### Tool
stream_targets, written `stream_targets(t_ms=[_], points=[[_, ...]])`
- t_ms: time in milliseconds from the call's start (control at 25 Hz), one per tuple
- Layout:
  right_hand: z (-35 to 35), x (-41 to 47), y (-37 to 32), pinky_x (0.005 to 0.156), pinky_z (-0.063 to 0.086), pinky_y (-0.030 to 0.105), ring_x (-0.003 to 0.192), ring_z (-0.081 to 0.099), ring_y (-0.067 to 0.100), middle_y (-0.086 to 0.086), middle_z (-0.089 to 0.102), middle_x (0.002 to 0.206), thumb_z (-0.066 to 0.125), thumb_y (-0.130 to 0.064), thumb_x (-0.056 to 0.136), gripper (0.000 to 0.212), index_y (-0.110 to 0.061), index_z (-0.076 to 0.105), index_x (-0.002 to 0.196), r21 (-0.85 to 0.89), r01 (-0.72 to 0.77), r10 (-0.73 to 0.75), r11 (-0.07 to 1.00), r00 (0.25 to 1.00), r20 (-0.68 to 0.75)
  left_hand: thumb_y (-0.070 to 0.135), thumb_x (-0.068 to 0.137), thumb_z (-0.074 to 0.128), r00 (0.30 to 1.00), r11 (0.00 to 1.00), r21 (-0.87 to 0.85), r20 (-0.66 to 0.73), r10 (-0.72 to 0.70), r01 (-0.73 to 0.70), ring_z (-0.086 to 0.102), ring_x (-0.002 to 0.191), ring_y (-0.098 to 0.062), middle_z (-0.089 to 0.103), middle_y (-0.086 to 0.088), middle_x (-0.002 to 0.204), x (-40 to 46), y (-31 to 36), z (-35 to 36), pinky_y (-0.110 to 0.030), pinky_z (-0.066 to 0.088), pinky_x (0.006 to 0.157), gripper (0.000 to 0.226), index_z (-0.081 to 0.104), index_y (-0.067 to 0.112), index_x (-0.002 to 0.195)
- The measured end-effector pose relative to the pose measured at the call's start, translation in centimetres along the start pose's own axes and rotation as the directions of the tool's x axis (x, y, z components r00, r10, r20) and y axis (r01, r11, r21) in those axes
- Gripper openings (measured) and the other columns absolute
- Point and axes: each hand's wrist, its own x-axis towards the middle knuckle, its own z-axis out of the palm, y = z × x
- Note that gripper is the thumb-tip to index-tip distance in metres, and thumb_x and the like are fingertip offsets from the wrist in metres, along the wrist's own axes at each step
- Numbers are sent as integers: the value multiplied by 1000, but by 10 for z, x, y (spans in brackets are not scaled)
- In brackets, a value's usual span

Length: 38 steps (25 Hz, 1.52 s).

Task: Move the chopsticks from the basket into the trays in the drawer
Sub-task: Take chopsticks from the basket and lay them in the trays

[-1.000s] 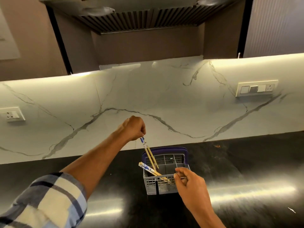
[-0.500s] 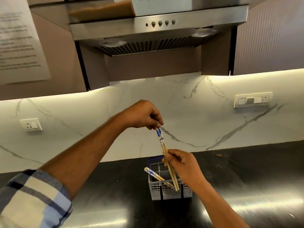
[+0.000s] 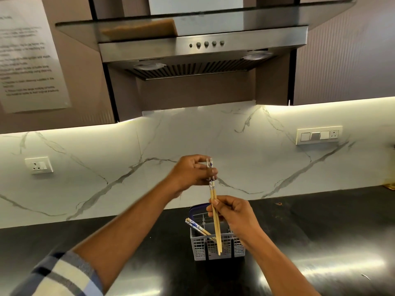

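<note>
A pair of bamboo chopsticks [image 3: 214, 201] with blue-and-white tops hangs upright above the basket. My left hand [image 3: 193, 173] pinches the patterned top ends. My right hand [image 3: 233, 214] grips the same pair around its middle. Their tips reach down in front of the grey plastic basket [image 3: 213, 248], which stands on the black counter [image 3: 320, 242]. A second pair of chopsticks [image 3: 197, 227] leans in the basket, its tops sticking out to the left. No drawer or tray is in view.
A marble backsplash [image 3: 245, 159] runs behind the counter, with a socket [image 3: 39, 165] on the left and a switch panel [image 3: 319, 135] on the right. A steel range hood [image 3: 203, 52] hangs overhead. A printed notice [image 3: 30, 58] is stuck on the upper left cabinet.
Both hands lifted one pair of chopsticks up out of the basket. My right hand left the basket rim and took the pair's middle. The camera tilted upward.
</note>
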Motion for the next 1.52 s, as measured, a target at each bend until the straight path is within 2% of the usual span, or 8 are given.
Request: stream_targets(t_ms=[120,360,520,680,920,1120,1320,1520], points=[[-2,0,-4,86,60,39,86,75,22,6,78,88,60,-16,96,15,-12,74,101,7,20,-20,1000,1000,2,11,89,68,1000,996,-89,0,-25,25,76,86,-19,76,-14,99,-5,-15,11,-23,60,70,28,65,2,117],[-9,-11,11,86,60,41,87,74,27,9,78,90,61,-17,96,15,-13,76,98,-7,-36,36,999,995,88,12,90,66,996,979,-183,15,-91,92,75,91,-23,77,-12,97,-12,-41,16,-30,61,77,19,69,8,108],[-16,-25,42,82,59,35,80,71,22,7,77,86,67,-19,92,13,-12,78,92,-108,-167,184,980,969,166,8,91,65,979,946,-254,57,-195,203,75,94,-25,76,-14,99,-30,-85,30,-33,62,79,19,68,6,110],[-15,-62,103,78,60,31,79,71,14,8,77,88,68,-20,92,15,-10,78,94,-220,-340,384,914,900,208,11,92,65,931,887,-282,93,-354,365,74,96,-25,75,-16,103,-68,-157,61,-34,61,84,23,67,4,114],[2,-143,202,78,61,28,79,74,14,4,77,88,63,-21,95,16,-13,75,100,-305,-518,578,799,802,152,12,91,66,823,771,-290,183,-537,567,73,97,-25,74,-17,105,-135,-266,104,-32,61,80,25,67,4,114],[13,-203,280,79,61,38,81,72,22,5,75,85,64,-26,94,16,-16,76,92,-425,-595,678,682,732,62,29,90,67,699,685,-141,158,-697,715,73,95,-22,74,-11,104,-185,-342,126,-32,60,83,30,68,7,111],[42,-232,323,70,56,27,60,61,14,-3,67,69,65,-17,93,16,-13,77,84,-604,-608,718,515,691,-84,28,92,65,564,563,-30,4,-826,826,74,85,-21,76,-11,94,-221,-389,121,-38,61,83,26,69,5,102],[65,-232,342,65,49,21,86,71,25,14,75,96,55,-7,93,19,-2,74,94,-683,-641,755,351,625,-198,30,85,74,531,516,145,-92,-843,844,71,77,-21,73,-6,88,-244,-415,134,-34,62,71,23,71,13,99]])
